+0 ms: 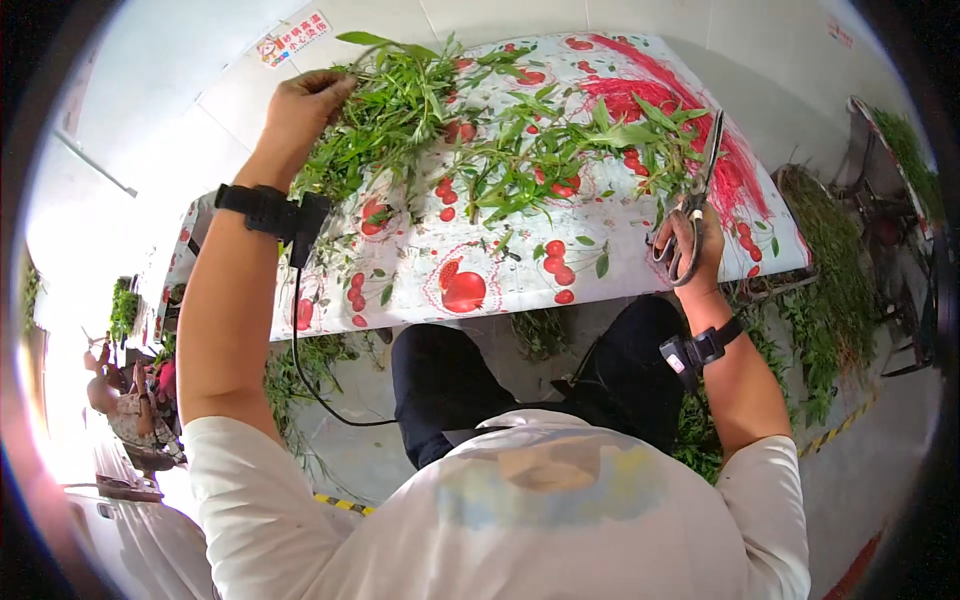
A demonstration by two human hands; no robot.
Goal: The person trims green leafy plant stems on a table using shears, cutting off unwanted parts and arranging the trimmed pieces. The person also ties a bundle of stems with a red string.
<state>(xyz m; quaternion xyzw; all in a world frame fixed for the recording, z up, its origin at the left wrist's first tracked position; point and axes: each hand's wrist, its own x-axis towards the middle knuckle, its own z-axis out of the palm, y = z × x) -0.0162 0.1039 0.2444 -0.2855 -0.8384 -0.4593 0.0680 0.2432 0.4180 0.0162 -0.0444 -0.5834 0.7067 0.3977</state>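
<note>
My left hand (309, 105) is at the far left of the table, its fingers pinched on a stem of a leafy green plant (367, 43) at the edge of a thick pile of green sprigs (390, 112). A pair of metal scissors (699, 195) is in my right hand (697, 240), with the blades pointing away from me and nearly together. Loose leafy sprigs (525, 161) lie across the middle of the table, some close to the scissors' blades. Beyond the scissors, a bundle of thin pink-red strings (637, 90) is spread at the back right.
A patterned tablecloth (390, 304) covers the table. Cut plants (825, 300) are heaped on the right, and more greens (315, 375) lie on the floor at left. A black cable (300, 360) hangs from my left wrist. Another person (135, 412) sits at far left.
</note>
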